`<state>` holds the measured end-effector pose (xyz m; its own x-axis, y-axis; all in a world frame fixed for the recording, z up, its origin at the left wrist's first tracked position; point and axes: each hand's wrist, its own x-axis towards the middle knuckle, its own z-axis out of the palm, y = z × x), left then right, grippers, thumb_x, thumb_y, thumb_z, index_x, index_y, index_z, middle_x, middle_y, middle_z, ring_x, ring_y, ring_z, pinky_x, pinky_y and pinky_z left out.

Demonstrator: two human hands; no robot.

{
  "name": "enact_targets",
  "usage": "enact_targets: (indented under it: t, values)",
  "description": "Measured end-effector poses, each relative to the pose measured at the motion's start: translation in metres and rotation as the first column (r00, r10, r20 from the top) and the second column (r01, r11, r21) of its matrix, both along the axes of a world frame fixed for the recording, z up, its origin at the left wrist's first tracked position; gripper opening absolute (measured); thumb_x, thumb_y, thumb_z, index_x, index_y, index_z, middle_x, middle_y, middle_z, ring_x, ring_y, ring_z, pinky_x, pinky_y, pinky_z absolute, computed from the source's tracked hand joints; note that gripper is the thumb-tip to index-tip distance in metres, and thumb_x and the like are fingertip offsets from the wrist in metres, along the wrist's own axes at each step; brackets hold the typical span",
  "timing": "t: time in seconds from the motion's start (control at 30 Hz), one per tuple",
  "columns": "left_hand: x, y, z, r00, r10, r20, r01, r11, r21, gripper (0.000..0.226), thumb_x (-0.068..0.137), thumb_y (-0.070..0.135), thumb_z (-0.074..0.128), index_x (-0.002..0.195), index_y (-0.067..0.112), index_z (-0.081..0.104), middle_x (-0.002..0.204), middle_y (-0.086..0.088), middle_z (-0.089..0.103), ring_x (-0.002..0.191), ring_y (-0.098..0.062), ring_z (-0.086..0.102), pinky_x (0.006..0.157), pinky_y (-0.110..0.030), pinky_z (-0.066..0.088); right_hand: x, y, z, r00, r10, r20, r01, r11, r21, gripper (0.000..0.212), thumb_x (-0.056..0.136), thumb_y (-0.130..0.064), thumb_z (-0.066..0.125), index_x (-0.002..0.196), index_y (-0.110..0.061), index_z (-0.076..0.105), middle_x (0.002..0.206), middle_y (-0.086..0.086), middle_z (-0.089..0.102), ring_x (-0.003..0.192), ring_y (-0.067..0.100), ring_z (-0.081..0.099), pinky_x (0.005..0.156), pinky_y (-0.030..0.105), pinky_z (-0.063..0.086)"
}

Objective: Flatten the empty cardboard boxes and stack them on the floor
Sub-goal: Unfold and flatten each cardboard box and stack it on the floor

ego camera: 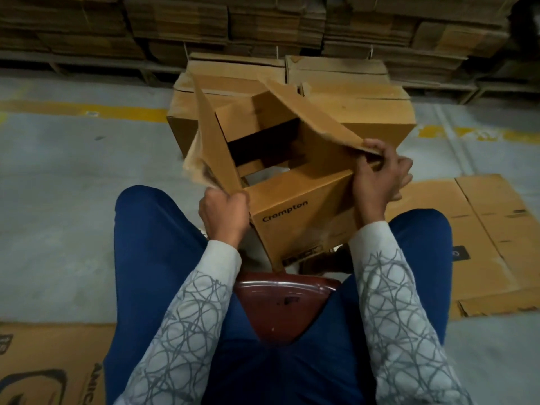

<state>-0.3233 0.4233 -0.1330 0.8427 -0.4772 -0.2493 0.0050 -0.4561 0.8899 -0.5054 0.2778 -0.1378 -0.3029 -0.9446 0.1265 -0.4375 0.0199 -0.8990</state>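
A brown cardboard box [292, 211] printed "Crompton" is held up between my knees, open end facing me. I can see through it to the floor. My left hand [223, 213] grips the box's left flap near its lower corner. My right hand [380, 176] pinches the tip of the right flap, which is pulled outward. Two closed brown boxes [374, 109] stand on the floor just behind the held box. A flattened box [491, 235] lies on the floor to my right.
I sit on a dark red plastic stool [285, 302] with blue trouser legs spread. Another flattened printed carton [49, 363] lies at the lower left. Tall stacks of flat cardboard on pallets [263, 24] line the back. The grey floor has yellow line markings [87, 111].
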Motion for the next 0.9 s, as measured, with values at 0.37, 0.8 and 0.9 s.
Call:
enact_targets:
  t: [0.37, 0.8, 0.9]
  values:
    - [0.108, -0.062, -0.002, 0.952, -0.082, 0.293, 0.022, 0.98, 0.2, 0.012, 0.088, 0.009, 0.056, 0.09, -0.002, 0.059, 0.102, -0.024, 0.064, 0.099, -0.041, 0.061, 0.079, -0.039, 0.044, 0.027, -0.025, -0.002, 0.94, 0.189, -0.285, -0.179, 0.982, 0.063, 0.032, 0.095, -0.053, 0.065, 0.1, -0.022, 0.071, 0.087, -0.001, 0.063, 0.087, 0.024, 0.061, 0.074, 0.03, 0.038]
    - [0.114, -0.009, -0.085, 0.998, 0.059, 0.03, -0.063, 0.986, 0.153, 0.06, 0.095, 0.043, 0.068, 0.142, 0.011, 0.05, 0.135, -0.018, 0.063, 0.122, -0.039, 0.06, 0.103, -0.042, 0.048, 0.019, 0.028, -0.067, 0.991, 0.012, 0.13, -0.06, 0.927, 0.371, 0.032, 0.087, -0.051, 0.07, 0.093, -0.021, 0.061, 0.103, 0.004, 0.069, 0.101, 0.037, 0.067, 0.092, 0.054, 0.056]
    - [0.102, -0.003, -0.075, 0.891, 0.27, 0.366, -0.242, 0.963, -0.123, 0.061, 0.092, 0.027, 0.067, 0.145, 0.011, 0.043, 0.144, -0.018, 0.049, 0.129, -0.034, 0.051, 0.11, -0.038, 0.041, 0.014, 0.035, -0.071, 0.986, 0.018, 0.163, -0.081, 0.918, 0.389, 0.03, 0.085, -0.052, 0.07, 0.09, -0.024, 0.061, 0.106, 0.004, 0.071, 0.101, 0.035, 0.067, 0.094, 0.05, 0.056]
